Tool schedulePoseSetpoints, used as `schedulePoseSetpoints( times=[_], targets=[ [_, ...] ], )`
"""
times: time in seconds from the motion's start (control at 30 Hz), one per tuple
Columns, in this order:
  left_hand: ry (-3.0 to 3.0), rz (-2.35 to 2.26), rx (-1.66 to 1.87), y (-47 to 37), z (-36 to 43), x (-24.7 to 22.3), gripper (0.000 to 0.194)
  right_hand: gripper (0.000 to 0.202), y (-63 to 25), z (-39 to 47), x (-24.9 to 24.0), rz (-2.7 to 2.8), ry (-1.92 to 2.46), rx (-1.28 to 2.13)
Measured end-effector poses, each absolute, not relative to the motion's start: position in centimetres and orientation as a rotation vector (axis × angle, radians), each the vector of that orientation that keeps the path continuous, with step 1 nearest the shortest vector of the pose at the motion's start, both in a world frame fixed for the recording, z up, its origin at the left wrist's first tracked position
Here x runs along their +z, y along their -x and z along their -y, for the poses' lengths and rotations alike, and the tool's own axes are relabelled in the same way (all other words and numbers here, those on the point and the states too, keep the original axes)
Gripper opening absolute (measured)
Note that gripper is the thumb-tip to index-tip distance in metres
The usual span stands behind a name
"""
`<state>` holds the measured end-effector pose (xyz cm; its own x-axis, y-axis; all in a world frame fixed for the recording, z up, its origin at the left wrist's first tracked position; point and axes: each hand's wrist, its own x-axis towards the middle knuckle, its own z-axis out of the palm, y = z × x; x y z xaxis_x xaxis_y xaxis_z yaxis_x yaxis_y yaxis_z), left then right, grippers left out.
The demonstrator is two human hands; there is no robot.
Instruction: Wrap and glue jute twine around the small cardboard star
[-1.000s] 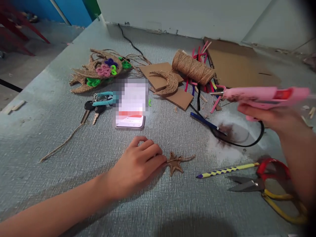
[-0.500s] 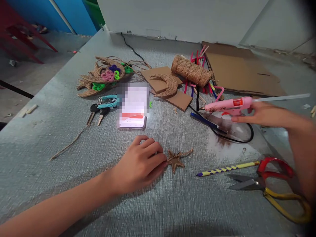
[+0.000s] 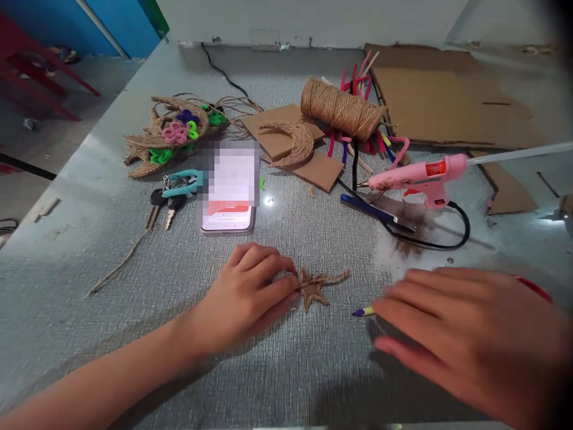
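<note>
A small cardboard star (image 3: 314, 292) edged with twine lies flat on the table, a twine tail running off to its right. My left hand (image 3: 250, 294) rests on the table, its curled fingertips pinching the star's left point. Over the right side hovers my right hand (image 3: 465, 328), fingers stretched, thumb apart, nothing in it. Beneath it only the tip of a pencil (image 3: 364, 311) shows, and the scissors are almost all hidden but for a bit of red handle (image 3: 532, 288). The pink glue gun (image 3: 421, 178) stands behind, a clear glue stick in its back.
A phone (image 3: 230, 191) lies left of centre beside keys (image 3: 168, 209). Behind are a twine spool (image 3: 342, 108), a twine-covered crescent (image 3: 298, 143), twine pieces with pipe-cleaner flowers (image 3: 174, 132) and a cardboard sheet (image 3: 439, 101). The glue gun's black cord (image 3: 465, 230) loops near a blue pen (image 3: 376, 214).
My right hand has let go of the glue gun, now standing on the table, and moved toward me over the pencil and scissors. My left hand stays at the star. The view shifted slightly.
</note>
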<state>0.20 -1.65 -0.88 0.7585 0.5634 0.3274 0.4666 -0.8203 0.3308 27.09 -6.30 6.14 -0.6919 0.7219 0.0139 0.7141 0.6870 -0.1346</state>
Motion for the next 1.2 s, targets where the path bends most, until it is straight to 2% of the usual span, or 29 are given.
schedulePoseSetpoints(
  times=[0.13,0.3,0.43,0.9,1.2],
  targets=[
    [-2.716,-0.813,0.624,-0.2,1.7,-0.9,0.009,0.007,-24.5,3.0,4.9,2.881,1.102,0.205],
    [-2.701,-0.804,0.599,-0.3,1.6,-0.9,0.009,0.012,-24.3,0.7,2.5,2.908,0.932,0.379],
    [-2.710,-0.749,0.580,-0.2,1.5,-1.0,0.012,0.015,-24.0,0.4,1.4,2.877,0.901,0.394],
    [-2.679,-0.746,0.579,-0.1,1.4,-0.7,0.015,0.019,-23.1,0.2,1.7,2.806,0.822,0.540],
    [-2.700,-0.744,0.619,0.0,1.5,-1.1,0.016,0.022,-21.9,-0.3,2.0,2.849,0.828,0.453]
  ],
)
